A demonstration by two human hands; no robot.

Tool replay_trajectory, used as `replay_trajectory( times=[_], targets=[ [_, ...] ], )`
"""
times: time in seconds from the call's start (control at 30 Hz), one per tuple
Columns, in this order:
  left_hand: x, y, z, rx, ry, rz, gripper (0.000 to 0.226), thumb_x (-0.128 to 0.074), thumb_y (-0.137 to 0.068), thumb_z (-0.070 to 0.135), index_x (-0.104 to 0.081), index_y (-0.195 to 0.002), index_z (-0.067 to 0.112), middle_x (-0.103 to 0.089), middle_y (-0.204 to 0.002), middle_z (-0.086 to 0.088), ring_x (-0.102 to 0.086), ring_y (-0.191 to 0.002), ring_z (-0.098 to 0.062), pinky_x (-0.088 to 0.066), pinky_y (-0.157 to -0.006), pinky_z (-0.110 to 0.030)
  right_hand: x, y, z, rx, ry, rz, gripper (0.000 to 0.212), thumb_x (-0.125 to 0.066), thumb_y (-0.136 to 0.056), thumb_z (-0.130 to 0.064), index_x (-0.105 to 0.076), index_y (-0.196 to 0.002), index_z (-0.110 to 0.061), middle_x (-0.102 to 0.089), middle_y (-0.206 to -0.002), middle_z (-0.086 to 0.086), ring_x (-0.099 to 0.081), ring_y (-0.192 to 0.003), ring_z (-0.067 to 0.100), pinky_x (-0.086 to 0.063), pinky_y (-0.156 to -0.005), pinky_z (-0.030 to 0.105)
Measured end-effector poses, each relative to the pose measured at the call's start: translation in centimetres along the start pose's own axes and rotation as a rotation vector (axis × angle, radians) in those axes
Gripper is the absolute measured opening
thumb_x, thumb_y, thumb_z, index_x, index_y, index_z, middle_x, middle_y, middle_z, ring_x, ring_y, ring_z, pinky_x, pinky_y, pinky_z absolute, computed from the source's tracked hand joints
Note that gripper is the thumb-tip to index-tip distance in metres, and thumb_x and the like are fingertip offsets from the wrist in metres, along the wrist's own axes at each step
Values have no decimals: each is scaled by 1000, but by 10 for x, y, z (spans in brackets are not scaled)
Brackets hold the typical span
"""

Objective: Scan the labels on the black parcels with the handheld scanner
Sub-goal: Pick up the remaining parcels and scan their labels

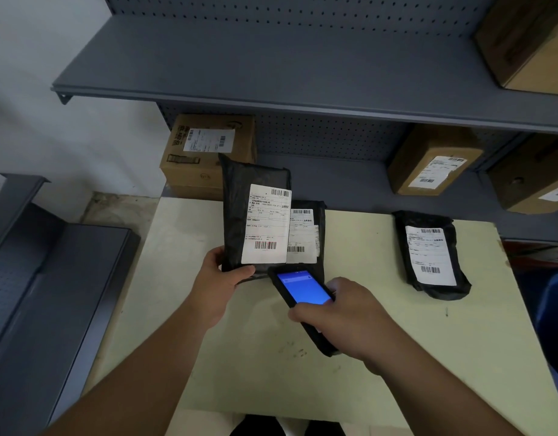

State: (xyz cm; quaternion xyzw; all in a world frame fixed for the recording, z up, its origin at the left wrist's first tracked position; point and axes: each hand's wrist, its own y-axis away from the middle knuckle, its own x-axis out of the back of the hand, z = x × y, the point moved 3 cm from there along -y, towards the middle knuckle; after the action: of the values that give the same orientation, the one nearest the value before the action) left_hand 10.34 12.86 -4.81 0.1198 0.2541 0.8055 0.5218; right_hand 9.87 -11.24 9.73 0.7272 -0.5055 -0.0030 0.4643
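a parcel depot: grey pegboard shelving [303, 58] holding labelled cardboard boxes [205, 152].

Wide open worktop [271, 372] along the near edge and between the middle parcel [315, 215] and the right-hand parcel [428, 287]. Far edge is hemmed in by the shelf [271, 73] overhead and a cardboard box [205, 158] at the far-left corner.
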Motion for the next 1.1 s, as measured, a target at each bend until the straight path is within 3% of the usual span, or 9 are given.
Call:
replay_trajectory(
  times=[0.27, 0.57, 0.83, 1.0, 1.1],
  targets=[
    [0, 1, -4, 12, 14, -1, 67, -79, -81, -8, -51, -139, 8, -67, -134, -11, -70, -118, -29, -57, -103, -44, -2, 1, 6, -17, -25, 8, 42, -83, -66, -44, -66, -97, -20, -72, -87, -2, -65, -68, 15, -51, -59, 30],
    [-14, -1, -1, 23, -23, -26, 86, -91, -60, 16, -56, -138, 12, -71, -132, -8, -74, -115, -27, -57, -104, -47, 7, 1, 13, -25, -45, 26, 47, -82, -64, -46, -65, -99, -19, -73, -94, 2, -65, -70, 17, -52, -61, 32],
    [-53, -2, -15, 95, -22, -72, 67, -87, -79, 8, -56, -138, 9, -71, -131, -9, -75, -113, -26, -61, -93, -35, 31, -1, 32, -48, -85, 40, 46, -83, -68, -43, -64, -100, -17, -74, -94, 6, -61, -65, 17, -49, -57, 30],
    [-85, -2, -22, 118, -27, -135, 78, -91, -67, 24, -59, -136, 10, -74, -130, -8, -76, -113, -21, -61, -96, -34, 50, -2, 49, -74, -113, 53, 47, -83, -68, -42, -65, -101, -15, -67, -83, 1, -58, -63, 16, -48, -58, 31],
    [-106, -2, -25, 132, -15, -163, 61, -87, -81, 14, -60, -135, 10, -75, -129, -7, -75, -113, -19, -61, -94, -32, 64, -4, 59, -88, -131, 67, 46, -84, -68, -41, -65, -101, -16, -66, -82, -2, -59, -63, 16, -49, -58, 30]
  ],
)
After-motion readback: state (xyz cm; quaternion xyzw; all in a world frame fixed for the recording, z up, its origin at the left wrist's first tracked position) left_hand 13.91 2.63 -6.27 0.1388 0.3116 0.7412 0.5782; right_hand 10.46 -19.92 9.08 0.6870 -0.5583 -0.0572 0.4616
